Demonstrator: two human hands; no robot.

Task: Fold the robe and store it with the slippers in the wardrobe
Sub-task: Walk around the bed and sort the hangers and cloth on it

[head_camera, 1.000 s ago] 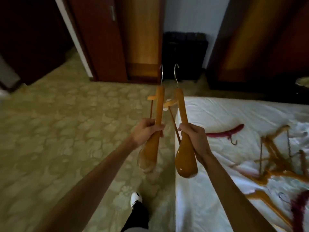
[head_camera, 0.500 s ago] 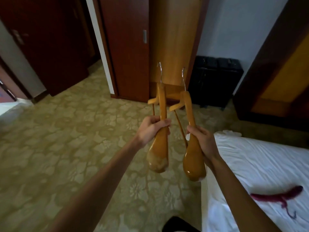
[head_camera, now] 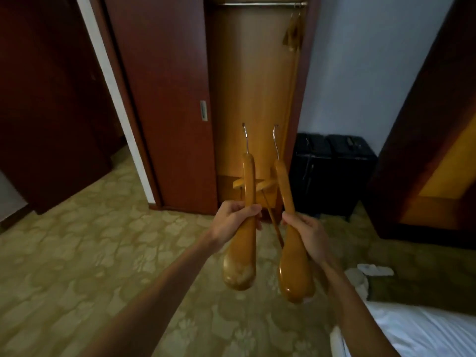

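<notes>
My left hand (head_camera: 233, 221) grips a wooden hanger (head_camera: 242, 261) around its middle, metal hook pointing up. Beside it my right hand (head_camera: 306, 234) grips a second wooden hanger (head_camera: 293, 276) the same way. Straight ahead stands the open wardrobe (head_camera: 253, 94), with a metal rail (head_camera: 260, 4) across its top and one hanger (head_camera: 293, 32) hanging at the right end. The dark red sliding door (head_camera: 164, 99) covers its left half. No robe shows. A small white item (head_camera: 374, 269) lies on the floor at the right; I cannot tell if it is a slipper.
A black luggage stand (head_camera: 332, 173) sits right of the wardrobe against the white wall. A white-sheeted bed (head_camera: 422, 331) fills the lower right corner. Dark wooden furniture (head_camera: 438, 150) rises at the right. Patterned carpet (head_camera: 90, 253) covers the floor, and a doorway opens at the left.
The view has turned away from the bed and risen toward the wardrobe, which is now nearer and shows its rail. Both hands keep holding the hangers upright.
</notes>
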